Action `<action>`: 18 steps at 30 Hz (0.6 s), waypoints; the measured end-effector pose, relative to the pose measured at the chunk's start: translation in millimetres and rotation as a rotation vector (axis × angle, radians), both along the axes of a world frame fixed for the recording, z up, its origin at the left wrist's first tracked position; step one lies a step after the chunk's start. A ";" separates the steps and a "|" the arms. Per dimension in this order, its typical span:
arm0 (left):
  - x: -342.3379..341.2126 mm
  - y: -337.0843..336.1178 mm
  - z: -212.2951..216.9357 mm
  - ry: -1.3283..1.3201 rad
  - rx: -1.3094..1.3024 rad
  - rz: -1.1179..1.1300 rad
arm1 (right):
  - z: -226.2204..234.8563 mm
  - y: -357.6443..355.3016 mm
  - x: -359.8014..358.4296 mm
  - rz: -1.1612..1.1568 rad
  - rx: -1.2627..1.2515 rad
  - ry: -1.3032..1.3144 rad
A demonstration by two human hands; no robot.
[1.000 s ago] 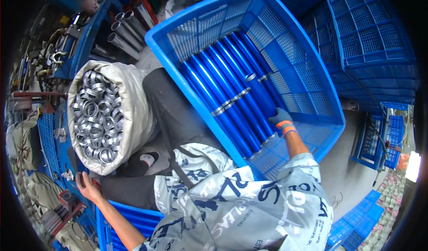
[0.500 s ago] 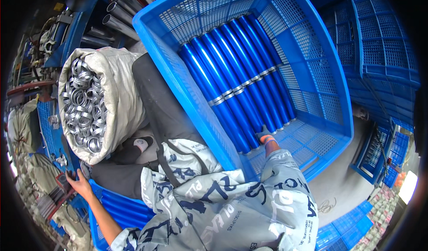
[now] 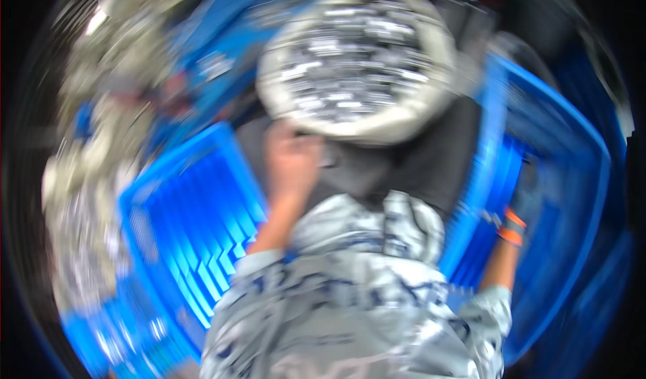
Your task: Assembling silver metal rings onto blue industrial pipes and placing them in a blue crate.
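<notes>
My left hand (image 3: 293, 157) is bare and sits just below the rim of a pale sack (image 3: 272, 93) filled with silvery metal rings (image 3: 356, 62). Motion smears its fingers, so I cannot see whether it holds anything. Over on the right, my right hand (image 3: 528, 197), in a dark glove with an orange cuff, reaches into a blue plastic crate (image 3: 572, 123). Blue tubes (image 3: 479, 241) with silvery ends lie in that crate beside the glove. Blur hides the gloved fingers and any grip on a tube.
A second blue crate (image 3: 222, 143) on the left holds several blue tubes (image 3: 195, 224) side by side. Dark fabric (image 3: 377, 170) covers my legs between the crates, below the sack. Pale sacks and blue equipment (image 3: 215, 62) blur together at the far left.
The view has swung left, bringing the ring sack to the middle and the tube crate to the right. My left hand, earlier spread at the far left, is now near the sack.
</notes>
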State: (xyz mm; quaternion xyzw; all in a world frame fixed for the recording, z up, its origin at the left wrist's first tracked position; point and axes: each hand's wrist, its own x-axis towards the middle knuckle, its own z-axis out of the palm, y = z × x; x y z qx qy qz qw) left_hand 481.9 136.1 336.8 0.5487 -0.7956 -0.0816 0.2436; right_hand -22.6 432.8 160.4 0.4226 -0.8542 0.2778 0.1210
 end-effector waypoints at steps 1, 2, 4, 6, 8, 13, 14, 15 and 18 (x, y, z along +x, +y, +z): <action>-17.5 12.2 -24.6 0.569 0.190 0.074 | 63.4 -53.5 15.2 0.123 -0.058 -0.028; -10.3 17.3 -34.7 0.384 0.075 -0.125 | 121.1 -99.3 34.6 0.274 -0.331 -0.403; 7.0 35.2 -30.5 0.449 0.123 -0.166 | 168.8 -177.0 67.1 0.522 -0.463 -0.726; 66.7 59.2 -17.8 0.354 0.130 -0.037 | 183.1 -238.0 122.0 0.778 -0.239 -0.749; 143.8 76.7 -1.2 0.245 0.068 0.259 | 204.2 -289.3 176.3 1.001 0.021 -0.533; 399.8 191.8 21.9 -0.316 -0.096 0.898 | 197.1 -355.5 233.4 1.192 0.141 0.122; 442.5 228.8 25.6 -0.353 -0.087 1.054 | 202.3 -358.5 248.7 1.161 0.351 -0.164; 470.6 250.9 32.1 -0.430 0.063 1.205 | 208.5 -360.0 260.7 1.092 0.565 -0.434; 518.2 279.8 44.9 -0.132 0.441 1.336 | 187.6 -360.8 250.0 1.184 0.386 -0.410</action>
